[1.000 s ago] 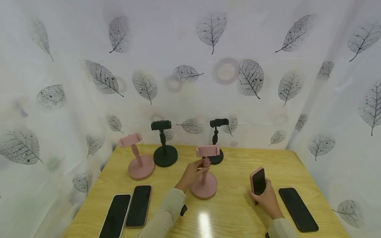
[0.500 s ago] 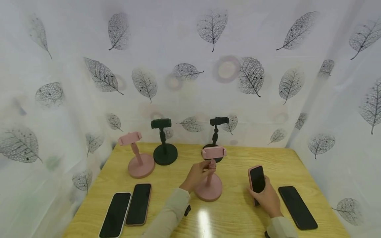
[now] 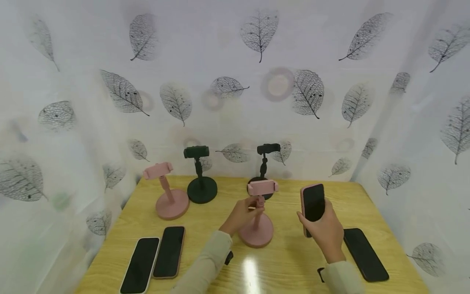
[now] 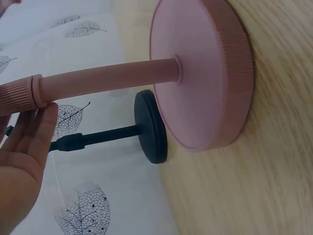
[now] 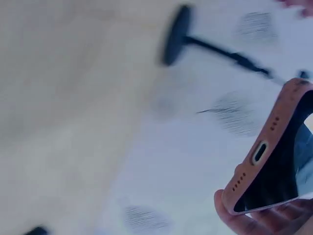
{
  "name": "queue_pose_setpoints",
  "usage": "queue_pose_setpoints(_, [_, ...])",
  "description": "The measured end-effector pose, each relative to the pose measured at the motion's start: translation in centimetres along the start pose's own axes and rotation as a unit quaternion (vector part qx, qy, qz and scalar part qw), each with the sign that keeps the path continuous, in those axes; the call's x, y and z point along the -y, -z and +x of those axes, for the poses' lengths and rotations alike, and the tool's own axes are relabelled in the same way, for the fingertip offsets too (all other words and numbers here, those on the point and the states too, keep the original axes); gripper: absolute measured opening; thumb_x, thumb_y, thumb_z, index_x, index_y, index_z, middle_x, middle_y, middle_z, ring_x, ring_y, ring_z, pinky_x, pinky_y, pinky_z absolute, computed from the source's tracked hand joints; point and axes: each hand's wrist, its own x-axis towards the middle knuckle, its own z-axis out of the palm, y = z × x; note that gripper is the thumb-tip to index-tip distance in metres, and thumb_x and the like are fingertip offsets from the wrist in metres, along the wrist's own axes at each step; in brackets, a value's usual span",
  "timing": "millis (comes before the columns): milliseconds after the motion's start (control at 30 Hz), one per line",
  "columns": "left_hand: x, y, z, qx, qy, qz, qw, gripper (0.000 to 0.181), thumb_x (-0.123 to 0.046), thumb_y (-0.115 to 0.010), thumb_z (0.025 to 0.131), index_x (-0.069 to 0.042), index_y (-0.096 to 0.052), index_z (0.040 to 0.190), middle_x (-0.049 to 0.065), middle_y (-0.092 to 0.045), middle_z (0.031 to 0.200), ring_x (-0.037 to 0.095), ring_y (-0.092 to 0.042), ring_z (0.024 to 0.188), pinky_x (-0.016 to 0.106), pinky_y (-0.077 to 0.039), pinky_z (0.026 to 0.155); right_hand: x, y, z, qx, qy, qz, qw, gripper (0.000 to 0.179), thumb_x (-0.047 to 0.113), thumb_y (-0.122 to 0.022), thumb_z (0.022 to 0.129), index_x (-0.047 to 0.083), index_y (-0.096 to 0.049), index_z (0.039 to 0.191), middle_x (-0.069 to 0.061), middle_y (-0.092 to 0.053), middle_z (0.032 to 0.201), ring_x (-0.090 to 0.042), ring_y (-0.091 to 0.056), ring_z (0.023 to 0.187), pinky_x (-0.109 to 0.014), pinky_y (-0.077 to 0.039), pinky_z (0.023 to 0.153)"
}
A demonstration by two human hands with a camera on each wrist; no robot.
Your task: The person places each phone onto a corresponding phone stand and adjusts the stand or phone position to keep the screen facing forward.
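Nearest me, at left, a white-edged phone [image 3: 140, 265] lies just beside a pink-edged phone [image 3: 169, 252], dark screens up; at right a black phone [image 3: 366, 255] lies flat, close to the right edge of the wooden table [image 3: 290, 269]; I've got a lane of wood between the front pink phone stand [image 3: 256, 233] and the right hand [image 3: 324, 230]; that hand grips a pink-cased phone [image 3: 314, 203] off the table, thumb across its lower part, charging port [image 5: 259, 152] facing the right wrist view; and here's the left hand [image 3: 240, 217], angled in, thumb and fingers pinching the front stand's neck below its clamp, base on the wood; farther, a rear pink phone stand [image 3: 172, 205], a dark green phone stand [image 3: 202, 190] beside it, and a black phone stand [image 3: 263, 166], base partly hidden by the front clamp; beyond the far edge hangs a leaf-print sheet [image 3: 227, 118].
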Motion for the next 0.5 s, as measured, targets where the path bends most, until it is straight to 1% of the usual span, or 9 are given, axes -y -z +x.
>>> queue_pose_setpoints(67, [-0.2, 0.4, -0.2, 0.001, 0.006, -0.017, 0.9998, 0.039, -0.029, -0.06, 0.092, -0.019, -0.052, 0.129, 0.003, -0.062, 0.12, 0.018, -0.058, 0.112, 0.032, -0.049, 0.095, 2.1, 0.6, -0.1, -0.024, 0.01, 0.016, 0.9995, 0.085, 0.042, -0.081, 0.068, 0.0, -0.044, 0.132, -0.022, -0.064, 0.098, -0.033, -0.062, 0.07, -0.043, -0.047, 0.052])
queue_pose_setpoints(133, [-0.8, 1.0, -0.6, -0.004, 0.0, -0.043, 0.999, 0.046, -0.029, -0.058, 0.093, -0.019, -0.043, 0.136, 0.005, -0.056, 0.13, 0.022, -0.054, 0.119, 0.038, -0.046, 0.099, 4.1, 1.1, -0.2, -0.038, 0.018, 0.027, 0.9988, 0.083, 0.04, -0.082, 0.066, 0.0, -0.047, 0.129, -0.021, -0.065, 0.094, -0.031, -0.062, 0.067, -0.042, -0.046, 0.051])
queue_pose_setpoints(200, [-1.8, 1.9, -1.1, -0.016, -0.019, -0.077, 0.9968, 0.053, -0.024, -0.056, 0.095, -0.017, -0.034, 0.143, 0.009, -0.049, 0.138, 0.027, -0.05, 0.125, 0.042, -0.043, 0.103, 5.8, 1.5, -0.3, -0.043, 0.023, 0.038, 0.9981, 0.081, 0.039, -0.083, 0.065, -0.001, -0.048, 0.127, -0.02, -0.065, 0.092, -0.031, -0.062, 0.066, -0.041, -0.046, 0.051])
queue_pose_setpoints(267, [-3.2, 2.8, -1.6, -0.025, -0.042, -0.108, 0.9929, 0.055, -0.018, -0.053, 0.096, -0.014, -0.03, 0.146, 0.013, -0.045, 0.142, 0.03, -0.048, 0.127, 0.043, -0.042, 0.103, 7.2, 1.8, -0.3, -0.043, 0.025, 0.049, 0.9976, 0.08, 0.039, -0.083, 0.066, -0.001, -0.048, 0.126, -0.02, -0.065, 0.092, -0.03, -0.062, 0.066, -0.041, -0.046, 0.052])
queue_pose_setpoints(333, [-4.7, 3.6, -2.0, -0.034, -0.059, -0.113, 0.9912, 0.052, -0.014, -0.052, 0.096, -0.01, -0.032, 0.145, 0.017, -0.045, 0.14, 0.031, -0.049, 0.126, 0.042, -0.044, 0.101, 8.4, 1.7, -0.3, -0.044, 0.034, 0.064, 0.9964, 0.079, 0.037, -0.084, 0.065, 0.0, -0.048, 0.125, -0.018, -0.065, 0.092, -0.03, -0.062, 0.067, -0.042, -0.047, 0.053])
queue_pose_setpoints(400, [-6.0, 4.2, -2.2, -0.041, -0.061, -0.107, 0.9915, 0.051, -0.014, -0.053, 0.096, -0.008, -0.035, 0.144, 0.02, -0.048, 0.136, 0.032, -0.052, 0.123, 0.04, -0.046, 0.098, 9.5, 1.4, -0.3, -0.042, 0.045, 0.074, 0.9954, 0.079, 0.037, -0.084, 0.065, 0.001, -0.048, 0.126, -0.017, -0.064, 0.096, -0.03, -0.062, 0.07, -0.043, -0.048, 0.056])
queue_pose_setpoints(500, [-7.0, 4.5, -2.4, -0.059, -0.062, -0.076, 0.9934, 0.048, -0.015, -0.055, 0.094, -0.001, -0.043, 0.138, 0.023, -0.055, 0.129, 0.033, -0.058, 0.116, 0.036, -0.051, 0.092, 10.9, 0.7, -0.4, -0.038, 0.064, 0.082, 0.9939, 0.082, 0.04, -0.084, 0.064, 0.003, -0.049, 0.128, -0.016, -0.058, 0.103, -0.029, -0.059, 0.072, -0.044, -0.05, 0.057])
